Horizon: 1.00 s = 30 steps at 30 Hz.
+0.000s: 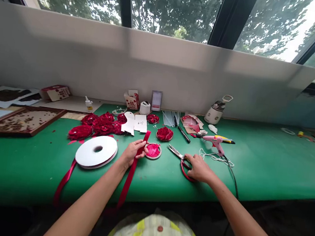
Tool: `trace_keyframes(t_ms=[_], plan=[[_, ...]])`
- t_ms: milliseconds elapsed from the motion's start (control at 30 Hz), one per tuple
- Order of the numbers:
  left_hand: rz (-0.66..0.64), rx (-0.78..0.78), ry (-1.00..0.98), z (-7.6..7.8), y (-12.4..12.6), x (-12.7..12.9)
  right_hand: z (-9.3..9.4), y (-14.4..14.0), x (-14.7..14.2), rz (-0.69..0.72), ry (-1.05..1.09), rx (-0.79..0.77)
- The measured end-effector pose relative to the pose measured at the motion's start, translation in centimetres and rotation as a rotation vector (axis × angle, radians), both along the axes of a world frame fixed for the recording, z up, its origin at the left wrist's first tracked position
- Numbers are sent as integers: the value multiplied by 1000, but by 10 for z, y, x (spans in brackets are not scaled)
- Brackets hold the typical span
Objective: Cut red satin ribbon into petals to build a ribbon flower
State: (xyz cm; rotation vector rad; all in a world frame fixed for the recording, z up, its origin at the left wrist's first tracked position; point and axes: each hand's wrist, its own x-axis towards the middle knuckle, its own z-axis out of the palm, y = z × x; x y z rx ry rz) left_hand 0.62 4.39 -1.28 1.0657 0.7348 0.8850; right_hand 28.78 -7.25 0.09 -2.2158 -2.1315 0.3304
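My left hand (135, 152) pinches a dark red ribbon (129, 179), whose end sticks up above the fingers. From there the ribbon drops over the table's front edge. Its white spool (93, 149) lies flat to the left, with ribbon trailing off it. Just right of my left fingers is a small round hoop (153, 151) with pinkish-red ribbon pieces inside. My right hand (197, 167) has its fingers closed on the handles of red-handled scissors (187, 172). The scissors lie on the table, blades pointing left and away from me and slightly parted.
Red ribbon rosettes (103, 123) pile up at the left behind the spool; another rosette (164, 134) lies behind the hoop. A pink glue gun (214, 141) with a cord is at the right. A black marker (184, 134), white bottle (215, 111) and framed tray (21, 120) stand around the green table (277, 167).
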Motion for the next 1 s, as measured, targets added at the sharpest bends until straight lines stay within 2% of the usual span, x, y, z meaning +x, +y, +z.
trace_keyframes(t_ms=[300,567,667,800,1000], plan=[[-23,71,-37,-2,-4,-3,-3,0,-9,-75,-9,5],[-63,82,-5,-2,-6,-3,-3,-18,-16,-171,78,101],[-72,84,13,-1,-8,-1,-2,-22,-24,-130,155,126],[-51,79,39,0,-10,2,0,-21,-35,-8,295,104],[17,52,79,4,-18,2,15,-13,-42,146,431,38]])
